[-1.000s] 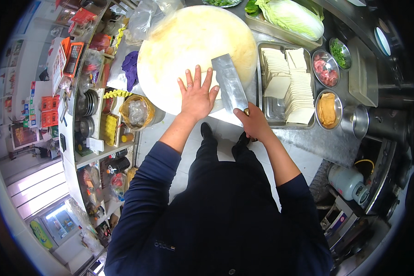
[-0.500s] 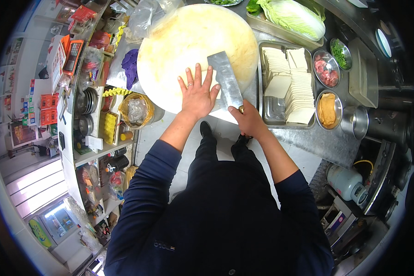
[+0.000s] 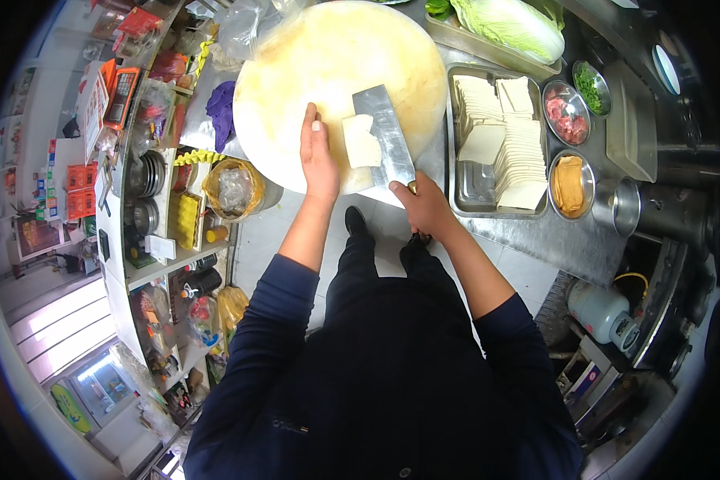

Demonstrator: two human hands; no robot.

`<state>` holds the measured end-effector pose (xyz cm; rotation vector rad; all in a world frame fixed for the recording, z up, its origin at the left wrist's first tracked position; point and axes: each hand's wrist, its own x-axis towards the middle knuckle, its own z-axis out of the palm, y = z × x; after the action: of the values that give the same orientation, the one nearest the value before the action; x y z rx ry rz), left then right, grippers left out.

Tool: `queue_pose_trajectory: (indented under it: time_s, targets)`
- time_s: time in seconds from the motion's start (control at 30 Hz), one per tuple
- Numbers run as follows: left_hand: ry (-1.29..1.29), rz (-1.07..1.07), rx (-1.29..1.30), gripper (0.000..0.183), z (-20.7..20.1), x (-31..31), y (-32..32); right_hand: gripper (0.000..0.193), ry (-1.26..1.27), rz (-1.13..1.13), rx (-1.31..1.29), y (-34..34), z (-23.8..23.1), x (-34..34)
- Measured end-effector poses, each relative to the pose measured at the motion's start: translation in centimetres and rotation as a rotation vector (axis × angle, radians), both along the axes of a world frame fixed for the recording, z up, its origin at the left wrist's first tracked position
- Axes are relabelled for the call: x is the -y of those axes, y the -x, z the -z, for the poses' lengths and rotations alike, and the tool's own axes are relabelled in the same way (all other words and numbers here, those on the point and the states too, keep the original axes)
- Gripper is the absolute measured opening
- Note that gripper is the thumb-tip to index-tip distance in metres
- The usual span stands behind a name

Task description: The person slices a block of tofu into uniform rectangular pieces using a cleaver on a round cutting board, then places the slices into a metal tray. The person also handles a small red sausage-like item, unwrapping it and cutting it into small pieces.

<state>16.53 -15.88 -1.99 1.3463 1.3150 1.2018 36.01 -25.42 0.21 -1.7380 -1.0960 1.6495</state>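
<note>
On the large round cutting board (image 3: pixel 284 72) lies a pale block that looks like tofu (image 3: pixel 361 142), with a ragged left side. Close along its right side, a cleaver (image 3: pixel 386 132) rests with its broad blade tilted. My right hand (image 3: pixel 422 208) grips the cleaver's handle at the board's near edge. Left of the pale block, my left hand (image 3: pixel 320 164) is turned on its side with fingers stretched out, apart from the block and holding nothing. A metal tray (image 3: pixel 474 192) of thin pale square slices (image 3: pixel 520 160) stands right of the board.
Beyond the tray are bowls of pink meat (image 3: pixel 566 120), chopped greens (image 3: pixel 589 88) and a folded yellow-brown food (image 3: pixel 568 186). A cabbage (image 3: pixel 508 28) lies at the back right. A purple cloth (image 3: pixel 222 112) and a lined bin (image 3: pixel 236 190) are at the left.
My left hand has lifted off the pale block, moved left and turned onto its side, uncovering the block. The cleaver has shifted slightly left.
</note>
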Motion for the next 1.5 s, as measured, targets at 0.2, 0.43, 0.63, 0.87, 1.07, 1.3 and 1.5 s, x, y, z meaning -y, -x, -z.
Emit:
queue_pose_trajectory:
  time_s: [0.2,0.43,0.63,0.87,1.07,1.3,1.5]
  targets:
    - [0.015,-0.090,0.418,0.066,0.0,-0.6,-2.2,0.050,0.050,-0.002,0.076,0.3,-0.5,-0.3]
    - [0.016,-0.057,0.387,0.069,-0.3,-0.3,-2.6,0.051,0.012,0.007,0.129,1.3,0.0,0.0]
    - [0.029,-0.025,0.371,0.072,-0.1,-0.6,-2.4,0.051,0.046,-0.039,0.142,2.0,-0.6,0.0]
    - [0.038,-0.007,0.369,0.072,0.0,-0.5,-2.2,0.049,0.074,-0.051,0.097,2.4,-1.3,-0.2]
    - [0.044,-0.001,0.372,0.072,-0.1,-0.4,-2.2,0.048,0.049,-0.029,0.057,3.0,-1.0,0.1]
    - [0.046,-0.003,0.384,0.072,0.0,-0.5,-2.4,0.045,-0.058,-0.001,0.036,4.0,0.3,0.5]
    - [0.055,-0.021,0.430,0.072,0.0,-0.7,-2.6,0.043,0.032,0.004,-0.010,3.6,-0.5,0.4]
